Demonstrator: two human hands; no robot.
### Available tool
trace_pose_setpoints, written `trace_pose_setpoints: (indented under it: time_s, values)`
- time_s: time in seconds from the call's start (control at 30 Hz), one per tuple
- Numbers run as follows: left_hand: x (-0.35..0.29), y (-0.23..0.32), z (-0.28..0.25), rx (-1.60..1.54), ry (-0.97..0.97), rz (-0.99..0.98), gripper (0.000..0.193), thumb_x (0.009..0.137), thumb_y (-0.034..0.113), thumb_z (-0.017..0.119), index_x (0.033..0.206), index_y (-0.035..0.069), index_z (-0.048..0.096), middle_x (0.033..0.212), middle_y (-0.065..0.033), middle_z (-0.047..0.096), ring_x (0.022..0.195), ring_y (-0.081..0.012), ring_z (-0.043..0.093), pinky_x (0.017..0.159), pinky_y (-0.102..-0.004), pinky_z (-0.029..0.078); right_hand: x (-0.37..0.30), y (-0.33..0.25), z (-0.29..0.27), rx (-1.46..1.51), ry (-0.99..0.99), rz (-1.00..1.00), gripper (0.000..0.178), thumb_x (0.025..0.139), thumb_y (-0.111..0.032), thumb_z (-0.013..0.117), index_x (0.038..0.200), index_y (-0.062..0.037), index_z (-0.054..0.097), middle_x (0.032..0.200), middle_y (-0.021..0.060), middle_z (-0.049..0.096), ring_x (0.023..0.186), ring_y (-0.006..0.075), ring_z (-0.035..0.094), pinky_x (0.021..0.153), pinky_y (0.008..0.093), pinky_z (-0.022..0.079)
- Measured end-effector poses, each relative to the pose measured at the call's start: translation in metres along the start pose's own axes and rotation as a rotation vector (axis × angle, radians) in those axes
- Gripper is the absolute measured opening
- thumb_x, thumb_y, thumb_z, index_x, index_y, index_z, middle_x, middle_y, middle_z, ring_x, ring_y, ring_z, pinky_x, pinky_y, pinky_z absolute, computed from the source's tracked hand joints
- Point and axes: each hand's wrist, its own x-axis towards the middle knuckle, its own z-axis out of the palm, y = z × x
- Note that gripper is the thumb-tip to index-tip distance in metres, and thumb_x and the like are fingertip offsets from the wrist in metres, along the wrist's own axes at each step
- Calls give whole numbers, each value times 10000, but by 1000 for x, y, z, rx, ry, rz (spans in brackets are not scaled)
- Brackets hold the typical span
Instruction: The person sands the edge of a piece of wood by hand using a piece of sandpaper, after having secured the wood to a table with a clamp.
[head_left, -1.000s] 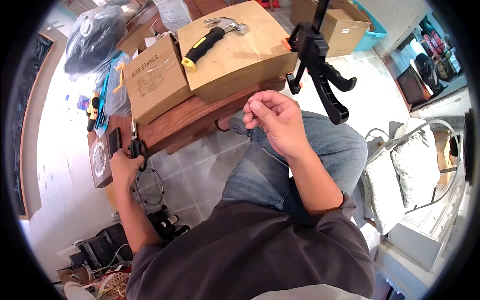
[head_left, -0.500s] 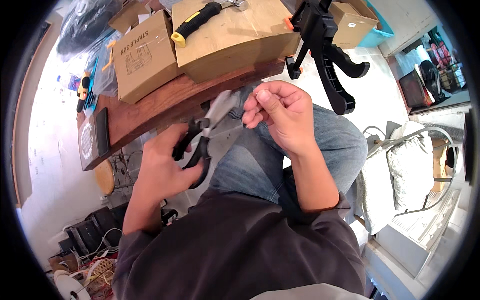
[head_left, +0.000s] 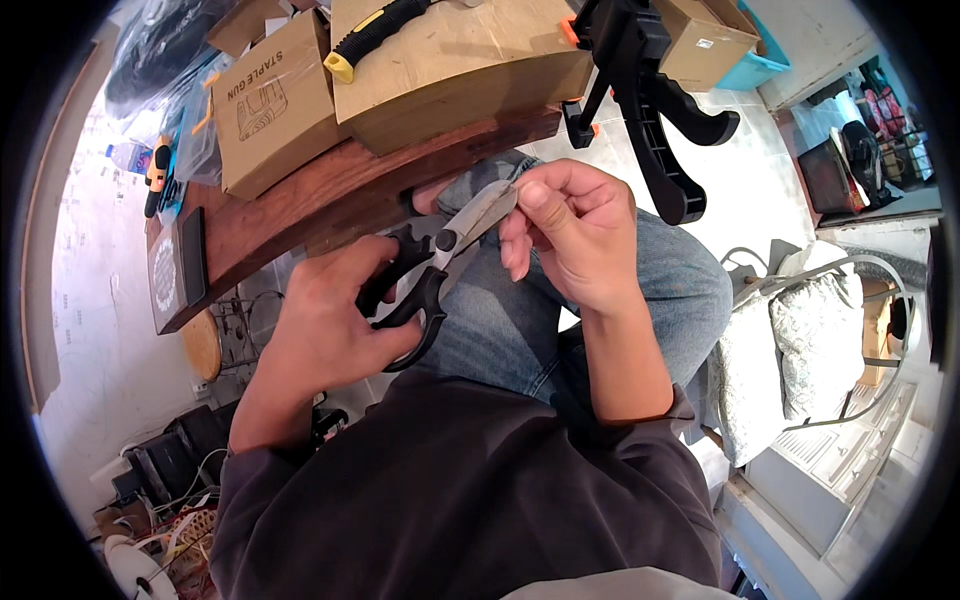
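Note:
My left hand [head_left: 325, 310] grips a pair of scissors [head_left: 462, 238] with black handles, its thumb and fingers through the loops. The grey blades slant up to the right, over my lap. At their tips my right hand [head_left: 580, 235] is closed, thumb and forefinger pinched together against the blade ends. Whatever the pinch holds, if anything, is too small or hidden to make out.
Ahead stands a curved wooden bench [head_left: 300, 225] carrying a staple gun carton [head_left: 272, 115] and a plywood box [head_left: 450, 75]. A hammer [head_left: 375, 38] lies on the box. A black clamp [head_left: 650, 110] juts out at right. Cushions [head_left: 815, 345] are farther right.
The scissors have moved right and up, so their blade tips now meet my right fingertips. My right hand stays nearly in place, still pinched. The view has shifted slightly.

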Motion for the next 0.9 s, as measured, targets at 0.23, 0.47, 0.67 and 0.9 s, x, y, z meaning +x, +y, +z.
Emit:
trace_pose_setpoints:
  time_s: [0.23, 0.47, 0.67, 0.9]
  values:
    - [-2, 0, -3, -12, -21, 9, 419, 640, 132, 806, 1002, 4, 637, 715, -128, 635, 621, -273, 650, 593, -356, 513, 0, 1, 1, -19, -14, -9, 156, 1022, -107, 635, 1015, 47, 659, 750, 157, 698, 554, 206, 673, 451, 303, 540]
    - [-2, 0, 0, -86, -29, -33, 370, 656, 125, 807, 954, -6, 632, 674, -133, 620, 572, -267, 628, 571, -347, 500, 2, 5, 1, -44, 16, -50, 161, 1029, -112, 628, 1018, 42, 673, 714, 145, 684, 537, 200, 659, 456, 295, 534]
    - [3, 2, 14, -251, -2, -161, 374, 688, 114, 826, 994, -13, 652, 668, -71, 624, 586, -135, 615, 565, -285, 491, 5, 35, 9, -28, -208, -86, 917, 797, -398, 883, 1497, -12, 432, 1473, 223, 539, 1322, 324, 587, 1058, 426, 492]
    - [11, -5, 38, -805, 49, -266, 307, 800, 27, 789, 1089, -6, 693, 838, -1, 682, 722, -59, 632, 639, -227, 520, -22, 43, 53, -199, -252, 203, 1172, 680, -97, 930, 1612, -59, 221, 1388, 114, 558, 1233, 190, 572, 1027, 361, 487]
